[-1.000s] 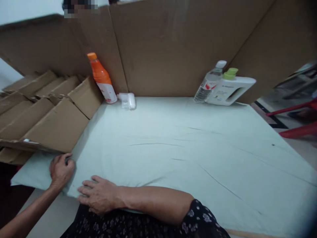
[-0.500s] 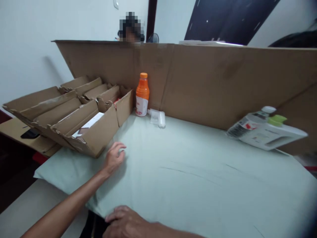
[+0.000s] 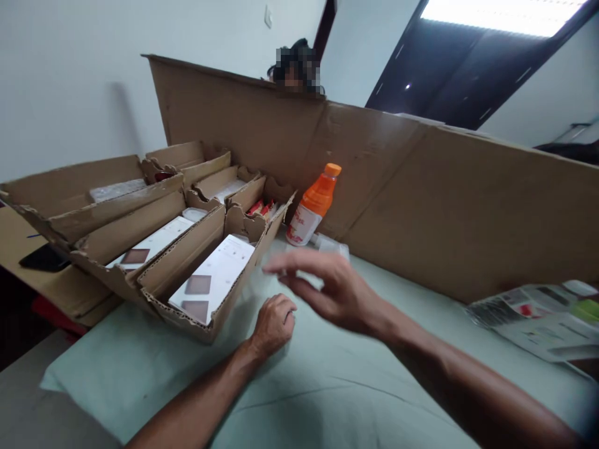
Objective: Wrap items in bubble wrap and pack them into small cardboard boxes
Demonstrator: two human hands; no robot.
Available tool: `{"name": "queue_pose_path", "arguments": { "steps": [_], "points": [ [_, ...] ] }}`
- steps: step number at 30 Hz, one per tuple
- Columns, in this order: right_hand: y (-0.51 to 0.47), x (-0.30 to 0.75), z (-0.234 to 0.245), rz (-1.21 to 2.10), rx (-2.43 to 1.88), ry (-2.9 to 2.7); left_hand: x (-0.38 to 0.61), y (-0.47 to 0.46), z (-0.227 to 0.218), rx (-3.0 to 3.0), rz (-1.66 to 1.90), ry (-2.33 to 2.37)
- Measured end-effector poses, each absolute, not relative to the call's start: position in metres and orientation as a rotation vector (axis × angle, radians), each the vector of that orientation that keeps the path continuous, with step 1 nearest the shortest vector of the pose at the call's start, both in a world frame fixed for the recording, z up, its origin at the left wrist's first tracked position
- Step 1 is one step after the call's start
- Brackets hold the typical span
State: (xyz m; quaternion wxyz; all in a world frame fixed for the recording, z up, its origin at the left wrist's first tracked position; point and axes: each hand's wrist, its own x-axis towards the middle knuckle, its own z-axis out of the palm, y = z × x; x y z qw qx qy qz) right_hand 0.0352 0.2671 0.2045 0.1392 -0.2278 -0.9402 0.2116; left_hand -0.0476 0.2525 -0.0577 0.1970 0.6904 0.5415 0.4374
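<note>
My right hand (image 3: 327, 284) is raised over the table with fingers stretched left towards the cardboard box, thumb apart, holding nothing. Below it, my left hand (image 3: 275, 319) rests on the green cloth, fingers curled in, with no object visible in it. To their left stands the divided cardboard box (image 3: 248, 293). In its near compartment lies a white printed carton (image 3: 219, 268) with brown squares, and a similar carton (image 3: 156, 240) sits one row over. Small red-and-white packets (image 3: 262, 209) lie in a back compartment. Neither hand touches the box.
Behind my right hand, an orange bottle (image 3: 313, 202) stands by the tall cardboard panel (image 3: 402, 174), beside a clear plastic container (image 3: 334, 246). A plastic bottle (image 3: 505, 305) and a white jug (image 3: 547, 337) are at the right. A person is partly visible beyond the panel.
My right hand has risen from the near table edge and reached forward. My left hand has curled its fingers in. The view has turned left and tilted, showing more of the box's contents.
</note>
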Motion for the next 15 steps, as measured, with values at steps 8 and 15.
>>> {"name": "queue_pose_path", "arguments": {
  "steps": [8, 15],
  "points": [
    [0.356, -0.119, 0.213, -0.396, -0.59, -3.467, -0.046, 0.256, -0.054, 1.902, 1.266, 1.543],
    [0.38, -0.133, 0.179, -0.413, -0.417, -3.571, -0.047, 0.257, -0.054, 1.891, 1.267, 1.542]
  ]
}}
